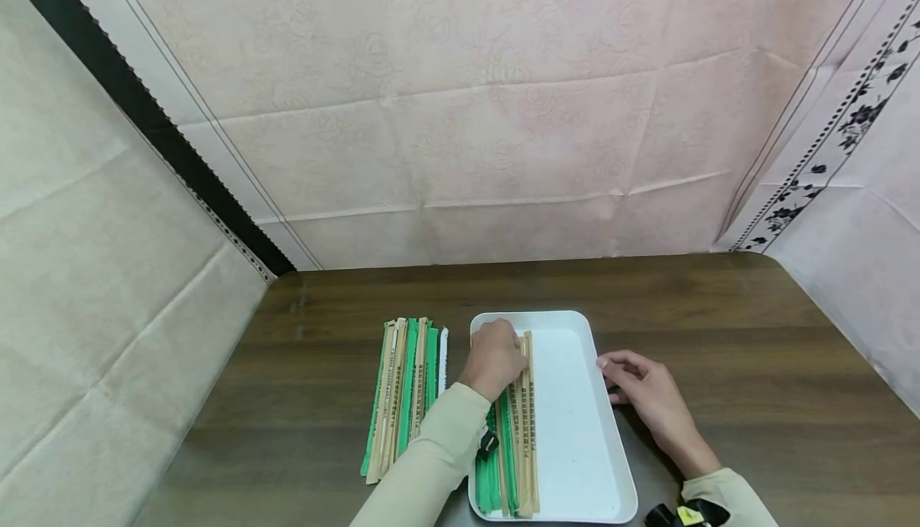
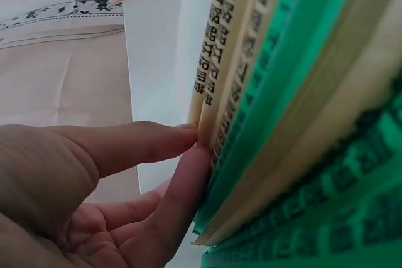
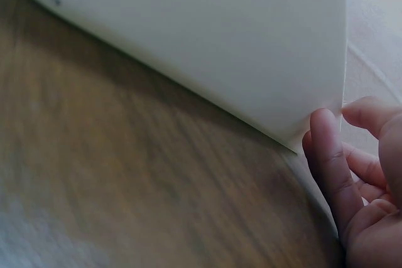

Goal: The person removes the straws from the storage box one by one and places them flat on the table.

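Printed strips (image 1: 528, 439) against left fingers (image 2: 154, 144)

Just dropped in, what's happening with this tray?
A person's left hand pinches at the tan strips on the right edge of a green-and-tan row in the white tray. Their right hand grips the tray's right rim. The tray's right part is bare. A second row lies on the table, left of the tray.

Tray (image 1: 582, 431) R half is left open; L half is blocked by green/tan bklts (image 1: 528, 459) & L hand (image 1: 496, 359), R edge partly by R hand (image 1: 650, 399), gap off L edge by L sleeve (image 1: 431, 447).
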Tool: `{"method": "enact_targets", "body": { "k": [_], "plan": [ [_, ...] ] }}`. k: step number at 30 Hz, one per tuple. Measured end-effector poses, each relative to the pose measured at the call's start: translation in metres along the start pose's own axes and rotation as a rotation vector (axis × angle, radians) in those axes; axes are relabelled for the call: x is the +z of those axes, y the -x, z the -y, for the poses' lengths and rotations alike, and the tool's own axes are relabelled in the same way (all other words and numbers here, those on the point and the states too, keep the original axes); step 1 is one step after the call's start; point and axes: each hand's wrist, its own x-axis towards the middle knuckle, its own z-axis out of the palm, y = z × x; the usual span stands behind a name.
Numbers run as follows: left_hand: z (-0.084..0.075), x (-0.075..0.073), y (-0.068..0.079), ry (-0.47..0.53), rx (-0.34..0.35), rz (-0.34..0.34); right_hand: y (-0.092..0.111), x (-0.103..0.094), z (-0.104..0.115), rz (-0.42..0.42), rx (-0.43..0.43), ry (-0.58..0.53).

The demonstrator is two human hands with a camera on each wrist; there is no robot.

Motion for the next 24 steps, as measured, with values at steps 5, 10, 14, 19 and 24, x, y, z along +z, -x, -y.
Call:
{"method": "enact_targets", "body": {
  "k": [5,10,14,19,24],
  "plan": [
    [0.001,0.0,-0.001,-0.003,0.013,-0.009,0.001,0.0,0.001,-0.001,0.002,0.002],
    [0.004,-0.006,-0.001,0.053,-0.026,0.002,0.0,0.0,0.001,-0.003,0.003,0.01],
    [0.006,-0.015,0.0,0.167,-0.057,0.015,-0.001,0.0,0.0,-0.003,0.001,0.009],
    [0.009,-0.027,0.0,0.357,-0.116,0.096,-0.001,0.0,0.0,-0.001,-0.001,0.012],
    [0.016,-0.04,-0.004,0.542,-0.153,0.162,0.001,-0.001,0.0,0.002,-0.001,0.001]
  ]
}}
